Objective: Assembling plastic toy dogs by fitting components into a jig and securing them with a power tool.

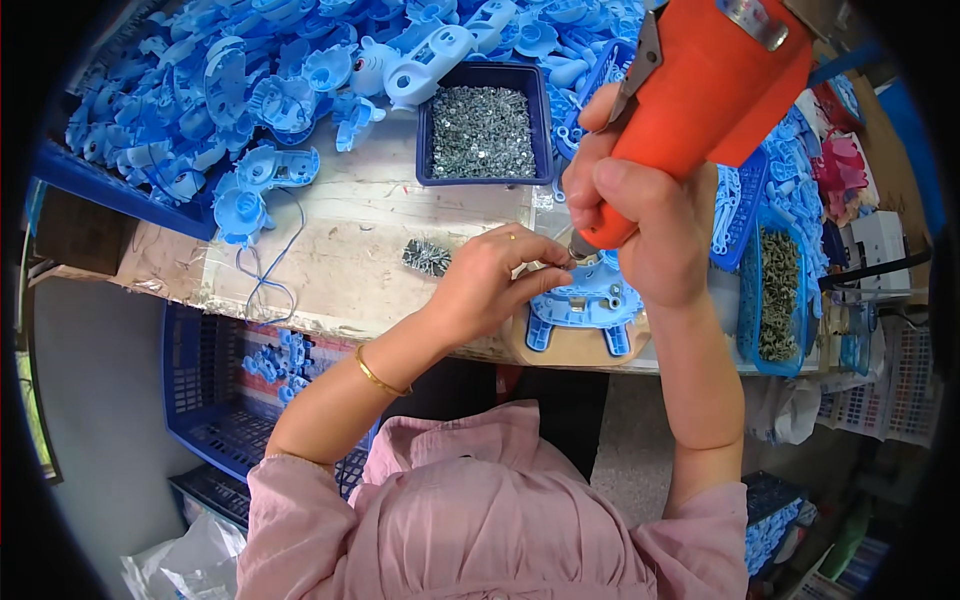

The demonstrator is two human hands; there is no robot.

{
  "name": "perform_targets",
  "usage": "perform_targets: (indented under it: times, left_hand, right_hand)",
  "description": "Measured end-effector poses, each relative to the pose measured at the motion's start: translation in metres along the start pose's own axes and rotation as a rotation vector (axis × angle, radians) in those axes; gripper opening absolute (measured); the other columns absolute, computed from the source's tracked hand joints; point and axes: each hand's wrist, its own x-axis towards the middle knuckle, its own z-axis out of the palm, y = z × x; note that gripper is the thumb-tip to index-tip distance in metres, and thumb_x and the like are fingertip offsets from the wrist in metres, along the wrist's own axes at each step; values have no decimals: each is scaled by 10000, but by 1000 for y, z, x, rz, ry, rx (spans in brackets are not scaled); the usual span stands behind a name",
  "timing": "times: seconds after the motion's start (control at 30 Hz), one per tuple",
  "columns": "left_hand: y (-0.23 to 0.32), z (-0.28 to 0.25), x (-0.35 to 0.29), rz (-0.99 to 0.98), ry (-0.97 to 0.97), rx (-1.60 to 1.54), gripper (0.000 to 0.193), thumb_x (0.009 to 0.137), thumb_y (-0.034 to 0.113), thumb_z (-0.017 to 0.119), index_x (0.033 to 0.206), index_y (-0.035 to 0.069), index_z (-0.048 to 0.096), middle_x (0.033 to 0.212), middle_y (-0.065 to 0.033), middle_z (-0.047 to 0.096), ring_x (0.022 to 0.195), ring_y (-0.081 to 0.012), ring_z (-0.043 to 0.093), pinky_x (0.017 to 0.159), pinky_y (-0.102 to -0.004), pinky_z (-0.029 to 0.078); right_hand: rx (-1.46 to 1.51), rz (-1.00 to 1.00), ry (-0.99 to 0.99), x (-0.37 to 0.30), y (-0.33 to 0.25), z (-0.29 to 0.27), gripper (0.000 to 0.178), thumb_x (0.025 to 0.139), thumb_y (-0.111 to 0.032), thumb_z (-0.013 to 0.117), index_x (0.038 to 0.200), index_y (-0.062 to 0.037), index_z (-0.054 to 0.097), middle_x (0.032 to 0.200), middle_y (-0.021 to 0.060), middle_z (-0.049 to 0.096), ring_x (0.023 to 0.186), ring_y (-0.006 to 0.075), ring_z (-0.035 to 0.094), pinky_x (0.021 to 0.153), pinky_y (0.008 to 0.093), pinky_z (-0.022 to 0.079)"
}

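Observation:
My right hand (640, 200) is wrapped round an orange power screwdriver (700, 90), whose tip points down and to the left. Below the tip, a light blue plastic part (578, 306) with two short legs lies near the table's front edge. My left hand (490, 275) reaches in from the left, thumb and forefinger pinched together right beside the tip, over the part's left side. Whatever is between those fingertips is too small to make out. A small pile of loose screws (427, 257) lies on the table just left of my left hand.
Beyond my hands stands a dark blue tray (425, 150) of screws. Blue plastic parts (225, 90) heap up at the back left, with a string (262, 275) hanging near them. To the right are a blue container (757, 330) of screws and a blue basket (752, 190). A blue crate (205, 400) sits below the table.

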Motion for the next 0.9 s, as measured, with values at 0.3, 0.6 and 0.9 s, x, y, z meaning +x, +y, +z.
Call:
perform_targets:
  times: [0.3,0.6,0.9]
  left_hand:
    - [-4,12,-5,-72,-15,-220,146,933,159,686,1016,45,725,961,-103,724,921,-288,668,827,-390,524]
    - [-9,12,-5,135,0,-14,141,917,152,690,1004,42,706,984,-103,701,1026,-303,633,990,-453,460]
    - [-6,17,-8,101,74,152,303,820,270,793,1038,80,703,1147,-82,694,1213,-341,567,1106,-513,360]
  right_hand:
    - [10,-7,19,-3,-1,1,393,815,-165,566,1136,58,530,671,90,588,543,141,514,520,280,430]
    - [-5,60,64,-8,2,4,309,854,-112,586,1111,52,538,641,74,563,530,124,509,507,268,418]
    - [-1,28,72,-14,5,1,303,868,-131,610,1103,49,545,647,67,566,539,123,517,506,267,421]
